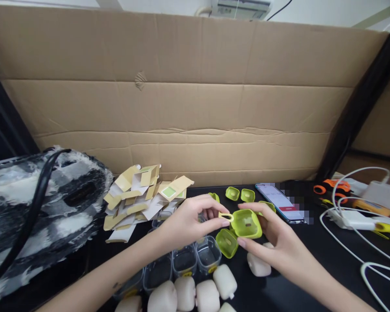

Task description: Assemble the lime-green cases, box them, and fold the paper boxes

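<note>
Over the dark table, my right hand (276,236) grips a green square lid (246,224) by its sides, with its hollow inside and a small slot facing me. My left hand (195,219) pinches a small pale yellow loop (226,216) between thumb and fingertips. The loop meets the lid's left edge; whether it is joined there I cannot tell. Another green lid (227,243) lies just below, and a pair of small green lids (232,193) sits farther back. Clear plastic cups (184,260) stand under my left forearm. Several cream rounded blocks (225,281) lie nearest me.
Flattened paper boxes (130,199) are heaped at the back left, beside a shaggy black-and-white bag (48,208). A phone (281,203) lies behind my right hand. White cables (354,221) and orange-handled scissors (333,187) are at right. A cardboard wall (195,108) closes off the back.
</note>
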### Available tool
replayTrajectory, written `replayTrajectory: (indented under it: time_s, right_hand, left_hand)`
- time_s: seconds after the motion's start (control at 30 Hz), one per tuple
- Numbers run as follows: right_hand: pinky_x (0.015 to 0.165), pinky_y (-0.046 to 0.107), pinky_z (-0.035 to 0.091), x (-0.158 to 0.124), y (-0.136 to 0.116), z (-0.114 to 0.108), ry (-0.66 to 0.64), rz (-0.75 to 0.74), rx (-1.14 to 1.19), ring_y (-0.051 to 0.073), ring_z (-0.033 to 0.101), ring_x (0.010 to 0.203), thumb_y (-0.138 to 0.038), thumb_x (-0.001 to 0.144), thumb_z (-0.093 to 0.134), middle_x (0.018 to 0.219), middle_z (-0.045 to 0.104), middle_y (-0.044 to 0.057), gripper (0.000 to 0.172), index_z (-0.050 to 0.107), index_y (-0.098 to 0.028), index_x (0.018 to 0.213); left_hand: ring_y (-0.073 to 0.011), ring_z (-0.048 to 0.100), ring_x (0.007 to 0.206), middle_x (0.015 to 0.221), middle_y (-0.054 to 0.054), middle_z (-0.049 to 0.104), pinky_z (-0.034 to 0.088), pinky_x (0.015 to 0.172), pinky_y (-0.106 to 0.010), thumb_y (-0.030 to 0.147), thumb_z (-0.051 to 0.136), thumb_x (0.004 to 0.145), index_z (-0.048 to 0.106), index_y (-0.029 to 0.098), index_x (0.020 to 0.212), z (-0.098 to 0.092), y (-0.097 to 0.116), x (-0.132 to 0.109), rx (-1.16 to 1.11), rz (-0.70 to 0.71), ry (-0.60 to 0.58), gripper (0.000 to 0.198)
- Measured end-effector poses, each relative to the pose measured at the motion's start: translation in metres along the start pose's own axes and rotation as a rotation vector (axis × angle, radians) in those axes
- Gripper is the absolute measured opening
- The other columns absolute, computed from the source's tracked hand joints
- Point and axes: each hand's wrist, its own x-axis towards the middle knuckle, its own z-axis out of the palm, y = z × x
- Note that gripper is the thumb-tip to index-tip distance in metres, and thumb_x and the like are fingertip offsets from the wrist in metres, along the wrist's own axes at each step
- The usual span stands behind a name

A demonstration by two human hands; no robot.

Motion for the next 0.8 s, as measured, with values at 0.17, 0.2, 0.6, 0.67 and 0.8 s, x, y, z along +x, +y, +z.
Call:
replayTrajectory:
  time_s: [0.17,0.2,0.6,0.67,0.8]
  right_hand:
    - [0.092,0.040,0.054,-0.006,-0.005,0.006,-0.044,0.006,-0.029,0.023,0.061,0.111,-0.031,0.083,0.065,0.128,0.055,0.003,0.054,0.041,-0.039,0.131]
    - [0.088,0.038,0.056,-0.006,-0.006,0.006,-0.020,0.009,0.020,0.022,0.063,0.107,-0.031,0.083,0.066,0.126,0.056,0.003,0.054,0.041,-0.039,0.129]
    - [0.087,0.039,0.057,0.007,-0.017,-0.015,0.103,0.049,0.210,0.024,0.065,0.103,-0.034,0.078,0.072,0.120,0.061,0.005,0.057,0.046,-0.035,0.129]
    - [0.088,0.036,0.056,0.002,-0.015,-0.008,0.085,-0.021,0.161,0.022,0.062,0.106,-0.030,0.079,0.071,0.121,0.057,0.004,0.054,0.046,-0.036,0.126]
    - [0.083,0.028,0.056,-0.008,-0.014,0.006,-0.033,-0.088,0.060,0.017,0.063,0.097,-0.022,0.083,0.067,0.112,0.055,0.001,0.045,0.045,-0.036,0.120]
  left_hand:
    - [-0.0141,0.060,0.072,0.079,-0.001,0.064,0.050,0.071,-0.025,0.017,0.066,0.081,0.069,0.015,0.099,0.006,0.001,-0.002,0.028,0.054,0.035,0.018]
    - [-0.0141,0.061,0.073,0.080,-0.001,0.065,0.050,0.071,-0.025,0.017,0.067,0.081,0.068,0.015,0.101,0.007,0.001,-0.002,0.036,0.061,0.045,0.020]
    - [-0.0130,0.060,0.074,0.081,-0.001,0.065,0.049,0.069,-0.023,0.014,0.065,0.084,0.068,0.015,0.090,0.003,0.015,-0.005,0.163,0.186,0.113,0.007]
    - [-0.0135,0.061,0.075,0.082,-0.001,0.065,0.048,0.070,-0.023,0.014,0.064,0.085,0.067,0.014,0.090,0.004,0.015,-0.006,0.155,0.190,0.085,0.006]
    - [-0.0135,0.058,0.073,0.079,-0.003,0.062,0.047,0.068,-0.023,0.012,0.064,0.085,0.068,0.009,0.091,0.008,0.015,-0.008,0.143,0.228,0.054,0.008]
